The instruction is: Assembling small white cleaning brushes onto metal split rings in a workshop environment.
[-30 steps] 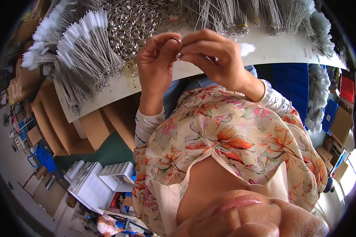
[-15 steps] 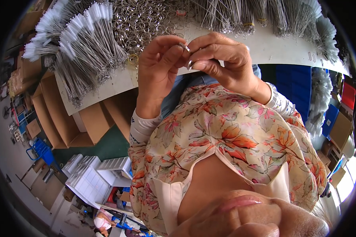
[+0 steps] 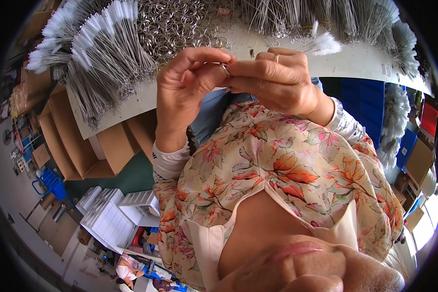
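My left hand (image 3: 185, 90) pinches a shiny metal split ring (image 3: 226, 71) between thumb and fingertips. The fingertips of my right hand (image 3: 277, 80) meet the same ring from the other side, closed in a pinch. A thin metal bit shows below the right fingers, too small to name. Just beyond the right hand, white-bristled wire brushes (image 3: 323, 45) stick out over the table; their wires run toward that hand, but I cannot tell whether it holds them. Both hands are raised in front of the near edge of the white table (image 3: 343, 68).
Many wire brushes (image 3: 109, 53) are heaped at the table's left, beside a pile of metal rings (image 3: 180, 24). More bundled brushes (image 3: 336, 14) lie at the far right. Cardboard boxes (image 3: 82, 151) stand below left, white plastic crates (image 3: 109, 219) lower down, and a blue bin (image 3: 362, 104) at right.
The hands have closed together on the ring, and my left hand has shifted slightly left. White brush heads have come into view beyond my right hand.
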The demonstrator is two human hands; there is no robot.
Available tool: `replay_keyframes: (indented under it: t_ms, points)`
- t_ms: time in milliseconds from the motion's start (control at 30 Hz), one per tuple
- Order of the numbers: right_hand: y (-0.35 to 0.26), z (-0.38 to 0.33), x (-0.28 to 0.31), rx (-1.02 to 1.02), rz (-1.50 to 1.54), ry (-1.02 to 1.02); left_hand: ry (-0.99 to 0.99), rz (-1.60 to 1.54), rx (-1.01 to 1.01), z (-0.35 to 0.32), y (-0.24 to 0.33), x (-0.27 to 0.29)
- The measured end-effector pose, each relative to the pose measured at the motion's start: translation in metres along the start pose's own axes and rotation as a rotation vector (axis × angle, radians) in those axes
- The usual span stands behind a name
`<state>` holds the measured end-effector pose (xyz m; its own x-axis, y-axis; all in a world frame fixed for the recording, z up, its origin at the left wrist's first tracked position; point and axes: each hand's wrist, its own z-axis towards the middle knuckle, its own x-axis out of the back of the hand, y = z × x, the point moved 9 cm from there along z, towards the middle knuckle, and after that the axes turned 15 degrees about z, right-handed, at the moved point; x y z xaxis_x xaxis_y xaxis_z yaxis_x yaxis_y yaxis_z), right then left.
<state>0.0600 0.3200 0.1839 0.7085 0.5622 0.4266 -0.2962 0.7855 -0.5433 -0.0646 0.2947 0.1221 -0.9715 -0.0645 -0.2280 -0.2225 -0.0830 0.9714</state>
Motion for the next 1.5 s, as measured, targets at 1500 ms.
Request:
replay_keyframes:
  t_ms: [1500]
  points:
    - [0.093, -0.032, -0.034, -0.225, -0.232, -0.155, 0.709, 1.777, 0.317, 0.029, 0.029, 0.222]
